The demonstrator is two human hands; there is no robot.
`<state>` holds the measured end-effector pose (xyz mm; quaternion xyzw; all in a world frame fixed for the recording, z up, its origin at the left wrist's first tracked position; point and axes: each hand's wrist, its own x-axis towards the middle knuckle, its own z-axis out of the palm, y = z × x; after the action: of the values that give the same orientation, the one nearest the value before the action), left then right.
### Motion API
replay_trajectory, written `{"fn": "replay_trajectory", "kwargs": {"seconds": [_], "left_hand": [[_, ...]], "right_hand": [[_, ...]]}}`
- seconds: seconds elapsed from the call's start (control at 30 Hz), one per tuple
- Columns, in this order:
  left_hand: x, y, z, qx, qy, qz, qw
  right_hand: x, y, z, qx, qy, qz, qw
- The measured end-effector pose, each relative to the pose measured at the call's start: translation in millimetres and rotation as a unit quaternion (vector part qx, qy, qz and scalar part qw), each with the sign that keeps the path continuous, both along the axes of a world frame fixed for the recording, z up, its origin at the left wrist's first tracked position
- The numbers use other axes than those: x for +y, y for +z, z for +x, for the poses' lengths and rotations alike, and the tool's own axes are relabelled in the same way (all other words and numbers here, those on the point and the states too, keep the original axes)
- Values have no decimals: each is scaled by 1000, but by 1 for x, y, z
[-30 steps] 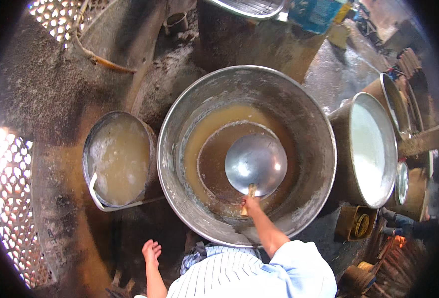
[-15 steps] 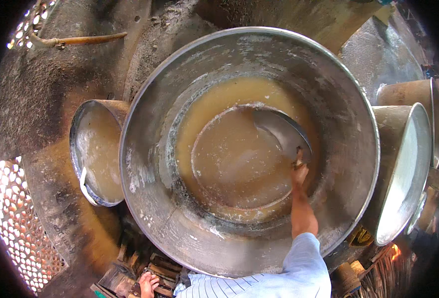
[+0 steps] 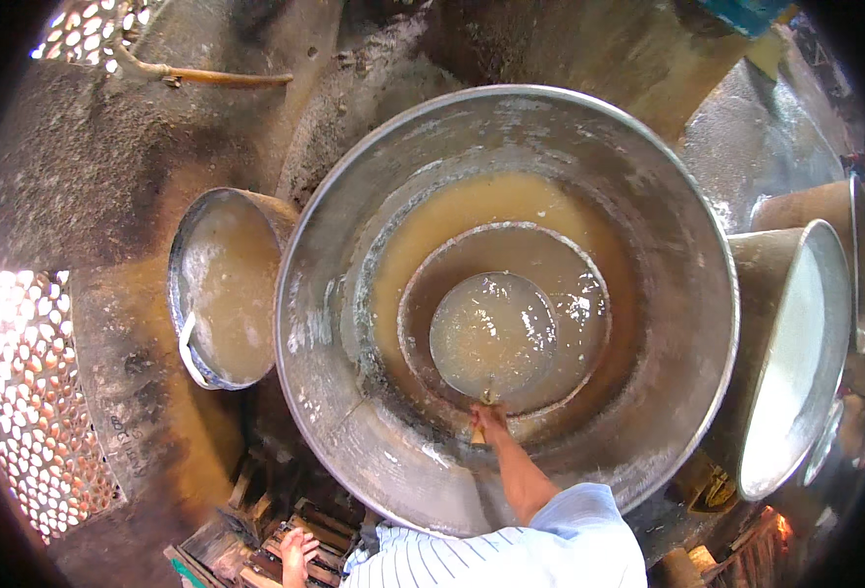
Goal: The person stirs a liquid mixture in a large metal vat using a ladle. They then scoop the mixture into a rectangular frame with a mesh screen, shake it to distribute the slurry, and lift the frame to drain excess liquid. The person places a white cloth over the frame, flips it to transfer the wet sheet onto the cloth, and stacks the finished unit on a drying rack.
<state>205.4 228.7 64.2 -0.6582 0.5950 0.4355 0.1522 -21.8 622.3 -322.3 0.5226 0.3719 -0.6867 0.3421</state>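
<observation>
Head view: one right hand [image 3: 488, 419] grips one ladle [image 3: 492, 334], brimful of cloudy liquid, over one huge metal pan [image 3: 648, 206]. One left hand [image 3: 295, 551] hangs low, fingers loosely spread, holding nothing. Three smaller pots stand alongside: one left [image 3: 219, 286], two right [image 3: 795, 343].

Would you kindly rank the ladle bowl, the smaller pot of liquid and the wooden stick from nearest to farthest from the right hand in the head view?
From the right hand:
1. Ladle bowl, just above it inside the big pan.
2. Smaller pot of liquid, to the left.
3. Wooden stick, far upper left.
</observation>
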Motion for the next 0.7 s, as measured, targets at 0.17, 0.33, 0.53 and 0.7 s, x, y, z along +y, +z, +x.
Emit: {"fn": "replay_trajectory", "kwargs": {"seconds": [0.17,0.33,0.53,0.7], "left_hand": [[-9,-29,-51,65,-64,43,995],[-19,-75,-103,139,-137,107,975],[-30,-115,-159,132,-218,155,954],[-42,-124,-172,160,-188,159,956]], "right_hand": [[-1,163,7,59,-86,-54,993],[38,275,65,126,-152,-45,979],[79,358,165,208,-240,-51,947],[77,395,199,216,-310,-32,925]]}}
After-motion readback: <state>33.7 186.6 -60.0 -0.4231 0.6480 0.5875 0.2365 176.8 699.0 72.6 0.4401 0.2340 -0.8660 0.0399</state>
